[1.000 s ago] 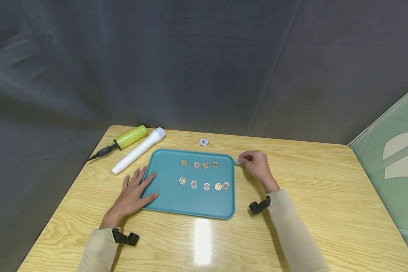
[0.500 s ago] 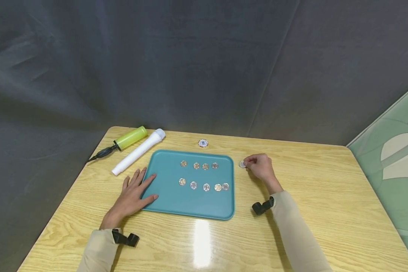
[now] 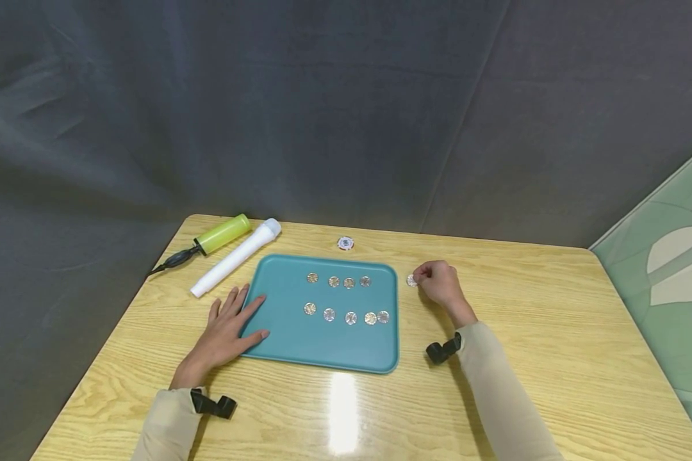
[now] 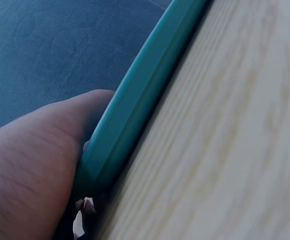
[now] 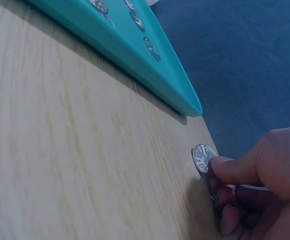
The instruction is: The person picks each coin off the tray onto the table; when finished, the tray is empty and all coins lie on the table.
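Your right hand [image 3: 438,283] pinches a coin [image 5: 202,158] just right of the teal tray [image 3: 323,355]; a loose pinch could let it roll off.

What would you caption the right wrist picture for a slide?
Right hand pinches a silver coin on edge against the wooden table, just off the teal tray's corner.
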A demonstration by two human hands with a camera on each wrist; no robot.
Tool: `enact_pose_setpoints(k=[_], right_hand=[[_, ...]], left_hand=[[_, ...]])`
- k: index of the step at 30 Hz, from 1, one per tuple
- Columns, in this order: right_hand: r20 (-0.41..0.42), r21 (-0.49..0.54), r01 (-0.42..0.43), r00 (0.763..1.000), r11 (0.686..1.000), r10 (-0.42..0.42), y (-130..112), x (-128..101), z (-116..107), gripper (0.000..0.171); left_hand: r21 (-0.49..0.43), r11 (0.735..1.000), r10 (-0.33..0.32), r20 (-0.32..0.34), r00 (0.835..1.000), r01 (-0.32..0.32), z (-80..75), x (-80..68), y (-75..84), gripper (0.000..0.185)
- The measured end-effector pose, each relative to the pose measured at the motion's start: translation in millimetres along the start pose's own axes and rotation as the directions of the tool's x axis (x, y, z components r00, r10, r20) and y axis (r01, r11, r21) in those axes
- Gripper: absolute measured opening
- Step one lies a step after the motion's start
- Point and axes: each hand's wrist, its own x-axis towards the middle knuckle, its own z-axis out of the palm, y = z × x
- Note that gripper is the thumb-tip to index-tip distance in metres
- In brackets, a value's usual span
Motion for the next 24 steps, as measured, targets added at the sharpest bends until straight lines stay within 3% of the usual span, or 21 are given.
enact_pose_setpoints(k=[24], right_hand=[[0.003,-0.042,-0.011,1.0,0.999,0.011,-0.4,2.0,-0.7,0.018]], left_hand=[[0.005,1.0,0.014,-0.03,0.999,-0.014,-0.4,-0.8,1.9,0.073]])
